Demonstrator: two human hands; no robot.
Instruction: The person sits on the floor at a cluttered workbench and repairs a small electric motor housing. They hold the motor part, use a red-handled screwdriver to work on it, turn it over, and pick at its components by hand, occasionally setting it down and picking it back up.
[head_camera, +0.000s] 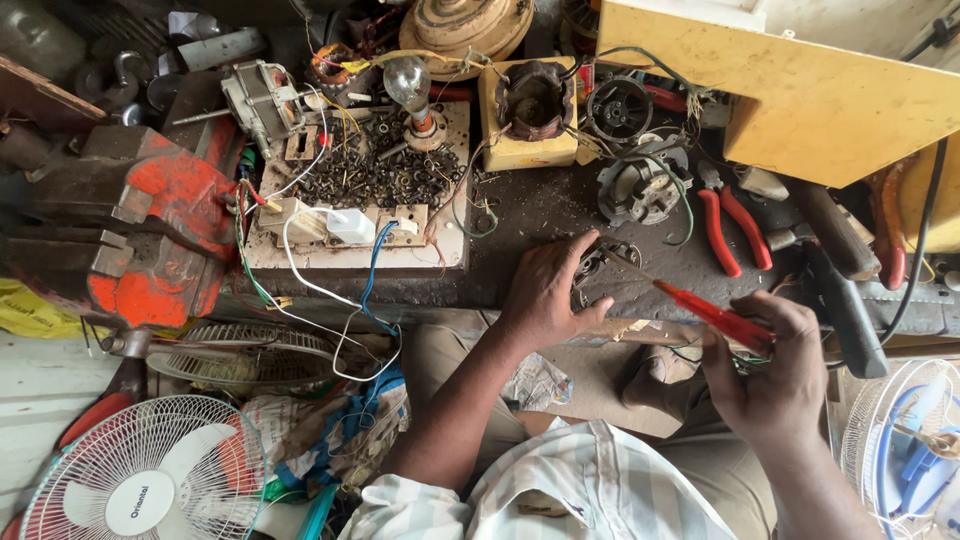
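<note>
A dark, grimy workbench (540, 215) runs across the view, crowded with parts. At its left end sits one heavy bench vise (150, 235), iron with worn orange-red paint. At the upper right one flat yellow board (800, 85) leans over the bench. Three fan guards show: one white round wire-grille fan (145, 475) at lower left, one pale grille (245, 350) lying flat just below the bench edge, and one white grille with blue blades (905, 440) at the right edge.

One off-white test board (355, 200) lies left of centre; it bears a heap of small dark screws and washers (370, 170), too many to count, one clear light bulb (408, 85) upright in a holder, and a few pale switches and sockets. Just beside it stands one yellow square housing (527, 110) holding a dark wound coil. One pair of red-handled pliers (735, 230) lies to the right.

The left hand (545, 295) rests at the bench's front edge, fingers curled around a small dark metal motor part (600, 265), thumb apart below it. The right hand (775, 365) has its fingers clamped together on the handle of one red-handled screwdriver (715, 315), whose thin shaft slants up-left to touch that part.
</note>
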